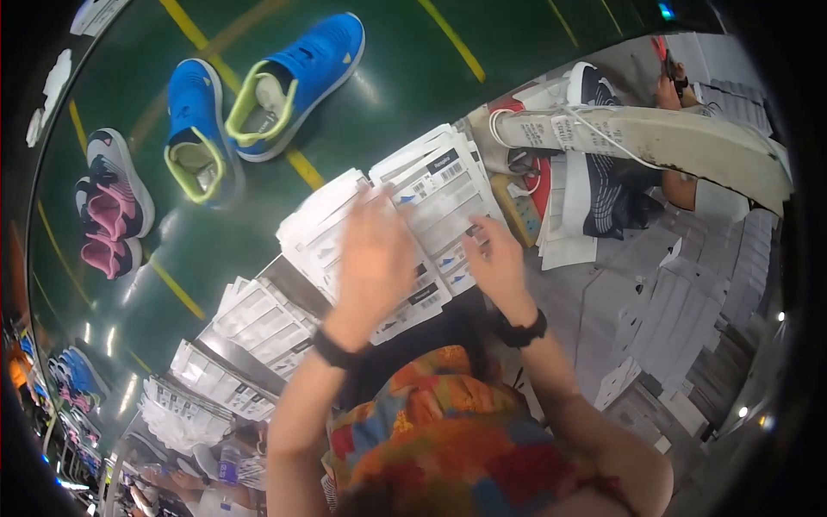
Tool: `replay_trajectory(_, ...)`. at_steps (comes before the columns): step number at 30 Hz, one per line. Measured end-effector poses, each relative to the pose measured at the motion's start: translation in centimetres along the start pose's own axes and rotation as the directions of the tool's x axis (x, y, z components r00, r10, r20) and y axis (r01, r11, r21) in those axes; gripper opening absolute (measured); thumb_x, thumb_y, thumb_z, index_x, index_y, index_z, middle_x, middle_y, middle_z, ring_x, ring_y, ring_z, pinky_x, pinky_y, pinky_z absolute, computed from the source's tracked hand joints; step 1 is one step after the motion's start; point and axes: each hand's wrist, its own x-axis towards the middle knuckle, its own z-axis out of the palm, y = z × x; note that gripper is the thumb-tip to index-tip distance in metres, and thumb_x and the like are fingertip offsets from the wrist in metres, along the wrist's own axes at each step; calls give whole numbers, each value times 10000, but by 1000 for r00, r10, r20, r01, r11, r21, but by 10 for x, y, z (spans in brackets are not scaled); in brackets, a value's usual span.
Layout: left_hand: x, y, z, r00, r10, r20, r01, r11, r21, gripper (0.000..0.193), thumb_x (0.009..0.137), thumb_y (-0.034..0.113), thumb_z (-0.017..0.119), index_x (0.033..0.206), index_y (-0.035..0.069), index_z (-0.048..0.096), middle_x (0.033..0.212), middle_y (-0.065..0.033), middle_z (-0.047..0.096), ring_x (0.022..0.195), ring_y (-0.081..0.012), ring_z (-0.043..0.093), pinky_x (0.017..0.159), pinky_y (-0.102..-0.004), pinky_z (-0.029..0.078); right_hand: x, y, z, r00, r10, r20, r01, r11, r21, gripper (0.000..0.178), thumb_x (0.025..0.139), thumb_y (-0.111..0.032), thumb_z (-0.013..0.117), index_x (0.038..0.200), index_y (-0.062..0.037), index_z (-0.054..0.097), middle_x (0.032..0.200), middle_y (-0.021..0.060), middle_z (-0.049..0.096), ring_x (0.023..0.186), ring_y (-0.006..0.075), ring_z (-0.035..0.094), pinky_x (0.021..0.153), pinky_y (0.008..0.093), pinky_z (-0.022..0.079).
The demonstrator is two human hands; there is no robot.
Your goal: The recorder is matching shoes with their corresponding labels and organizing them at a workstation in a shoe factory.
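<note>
Printed label sheets with small blue shoe pictures and barcodes lie in stacks at the near edge of the green bench, right in front of me. My left hand is over the left stack, its fingers smeared by motion; whether it grips a sheet I cannot make out. Over the right side of the sheets is my right hand, thumb and fingers apart, with nothing seen between them. Dark bands circle both wrists. Beyond the sheets, a pair of blue shoes with lime linings rests on the bench.
Pink-and-grey shoes sit farther left on the green bench. More label stacks line its near edge. At right, a long pale bar with white cord crosses above dark shoes and white boxes. Another person's hand shows behind.
</note>
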Motion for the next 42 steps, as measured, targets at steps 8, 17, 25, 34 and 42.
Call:
replay_trajectory(8,-28,9,73,950,-262,172,219,947,234,577,673,132,668,1244,105,592,1485,-181,370,1417,-464,220,1092,-627,216,-27,89,-21,995,55,-81,-82,920,-382,665,837,-280,725,1335,57,439,1312,256,492,1184,441,493,972,468,439)
replay_trajectory(17,-17,60,77,935,-269,230,310,936,-167,466,829,68,677,1267,-22,545,1435,-291,383,1287,-504,414,1042,-539,378,-17,83,-18,906,422,19,-394,830,395,559,725,-156,820,1163,28,526,999,153,581,910,289,594,827,386,480)
replay_trajectory(25,5,86,54,728,-633,264,672,584,-456,996,761,177,803,1460,-111,155,1330,-286,427,1224,-381,504,1006,-440,427,-68,22,-34,903,-419,99,407,905,123,402,720,-104,832,998,-9,558,1080,163,460,1116,437,583,883,466,537)
replay_trajectory(34,-49,65,28,641,-723,257,702,418,-577,837,823,130,725,1450,-72,209,1318,-172,437,1207,-240,453,1026,-377,368,-47,14,-28,828,-370,421,131,858,496,812,706,-386,852,1322,-14,478,1410,224,404,1219,380,506,960,405,477)
replay_trajectory(42,-83,48,19,409,-894,182,707,185,-682,879,792,132,755,1468,-66,229,1391,-181,413,1246,-244,430,1066,-380,324,-53,1,9,867,-324,379,208,926,315,559,814,-302,750,1245,2,564,1342,191,474,1153,352,526,942,409,478)
